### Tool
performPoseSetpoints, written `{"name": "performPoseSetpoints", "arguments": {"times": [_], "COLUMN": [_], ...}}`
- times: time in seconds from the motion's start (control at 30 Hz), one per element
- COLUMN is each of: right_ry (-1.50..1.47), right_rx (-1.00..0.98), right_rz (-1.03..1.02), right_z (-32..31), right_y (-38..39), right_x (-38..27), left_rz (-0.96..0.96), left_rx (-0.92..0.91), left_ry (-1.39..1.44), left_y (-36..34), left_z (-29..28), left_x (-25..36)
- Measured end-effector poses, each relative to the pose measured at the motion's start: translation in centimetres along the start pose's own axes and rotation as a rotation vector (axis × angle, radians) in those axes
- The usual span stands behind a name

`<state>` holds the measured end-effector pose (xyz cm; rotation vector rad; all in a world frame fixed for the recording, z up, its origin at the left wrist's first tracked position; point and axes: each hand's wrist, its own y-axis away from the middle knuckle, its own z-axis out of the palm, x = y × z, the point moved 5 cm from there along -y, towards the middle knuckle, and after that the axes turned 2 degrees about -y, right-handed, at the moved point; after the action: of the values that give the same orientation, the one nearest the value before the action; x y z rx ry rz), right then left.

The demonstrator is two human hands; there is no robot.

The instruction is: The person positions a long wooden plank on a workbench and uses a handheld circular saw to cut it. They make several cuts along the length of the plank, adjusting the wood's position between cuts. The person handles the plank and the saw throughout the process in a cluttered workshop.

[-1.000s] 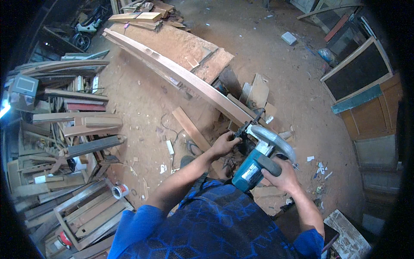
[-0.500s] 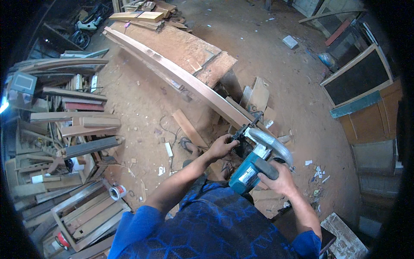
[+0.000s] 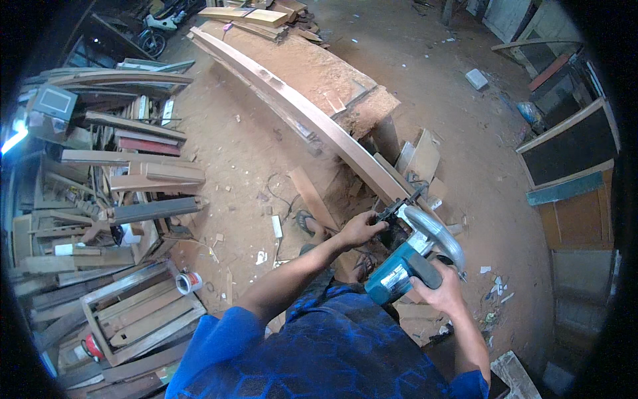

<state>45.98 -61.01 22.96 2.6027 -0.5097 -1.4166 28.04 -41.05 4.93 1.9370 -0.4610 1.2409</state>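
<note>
A circular saw (image 3: 401, 266) with a teal motor body and a silver blade guard (image 3: 435, 233) is at the near end of a long wooden beam (image 3: 332, 138). My right hand (image 3: 440, 287) is wrapped round its dark rear handle. My left hand (image 3: 362, 229) is closed at the saw's dark base plate, on its left side. The blade is hidden from above. The beam slants from the upper left down to the saw, along the side of a sawdust-covered workbench (image 3: 292, 72).
Stacked timber and frames (image 3: 153, 174) line the left side, with a white tub (image 3: 189, 282) among them. Offcuts (image 3: 312, 198) and a cord lie near my feet. Wood pieces (image 3: 246, 16) are heaped on the bench's far end. Framed panels (image 3: 570, 143) lean at the right.
My view has turned, so the bench, beam and timber sit farther right in it. Both hands keep their hold on the saw, which stays by the beam's near end.
</note>
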Motion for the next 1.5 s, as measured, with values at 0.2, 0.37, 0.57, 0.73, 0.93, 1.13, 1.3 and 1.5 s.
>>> {"name": "performPoseSetpoints", "arguments": {"times": [0.2,0.37,0.57,0.73,0.93,1.13,1.3,1.5], "right_ry": [0.046,0.032,0.060,0.025,0.045,0.046,-0.013,-0.082], "right_rx": [0.004,0.072,0.069,-0.011,-0.014,-0.001,0.060,0.135], "right_rz": [-0.011,-0.117,-0.148,-0.092,-0.104,-0.137,-0.194,-0.165], "right_z": [-0.5,-0.6,-0.4,-0.3,0.0,0.1,0.6,-0.5], "right_y": [0.0,0.0,0.1,-0.4,-1.0,-1.5,-1.4,1.2], "right_x": [-2.0,-2.5,-2.4,-3.1,-3.6,-4.2,-3.6,-3.4], "left_rz": [0.025,0.021,0.037,-0.015,0.002,-0.050,0.037,0.129], "left_rx": [0.026,-0.007,0.004,-0.009,0.011,-0.013,0.080,0.117], "left_ry": [0.038,0.074,0.049,0.113,0.102,0.043,0.018,-0.043], "left_y": [0.1,0.6,0.6,1.3,0.9,1.1,0.9,2.1], "left_z": [-0.2,-0.7,-1.2,-1.7,-2.6,-3.5,-4.2,-3.6], "left_x": [-0.3,1.2,1.3,2.3,1.7,2.6,3.8,6.3]}}
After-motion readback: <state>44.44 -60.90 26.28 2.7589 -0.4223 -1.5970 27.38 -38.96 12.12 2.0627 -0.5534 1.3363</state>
